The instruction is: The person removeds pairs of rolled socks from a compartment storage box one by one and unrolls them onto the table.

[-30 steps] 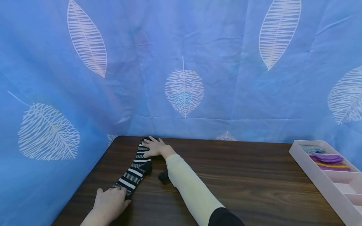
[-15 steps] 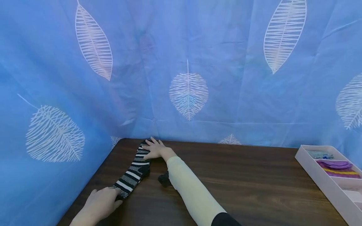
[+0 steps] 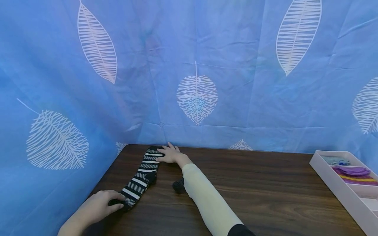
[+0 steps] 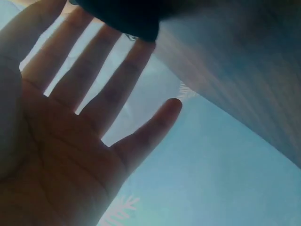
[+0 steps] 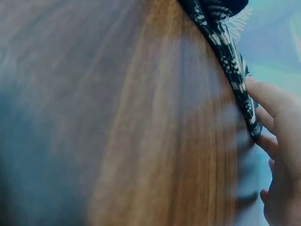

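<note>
A black-and-white striped sock (image 3: 141, 177) lies lengthwise on the dark wooden table (image 3: 251, 190), slanting from the near left to the far edge. At its near, dark end my left hand (image 3: 98, 205) pinches the cloth between thumb and fingers. In the left wrist view dark cloth (image 4: 127, 19) covers the fingertips. My right hand (image 3: 171, 154) touches the sock's far end with spread fingers. The right wrist view shows those fingertips (image 5: 254, 87) against the edge of the patterned sock (image 5: 230, 61). A dark bunched cloth (image 3: 178, 186) lies partly hidden behind the right forearm.
A pale divided box (image 3: 333, 183) stands along the right side of the table. Its compartments hold greyish-blue items (image 3: 336, 161) and folded purple and yellow cloth (image 3: 354, 173). A blue curtain (image 3: 236, 98) with white leaf prints hangs behind and to the left.
My left hand has moved left and toward me, its thumb and fingers now around the sock's near end. My right hand has slid slightly right, showing more of the far end.
</note>
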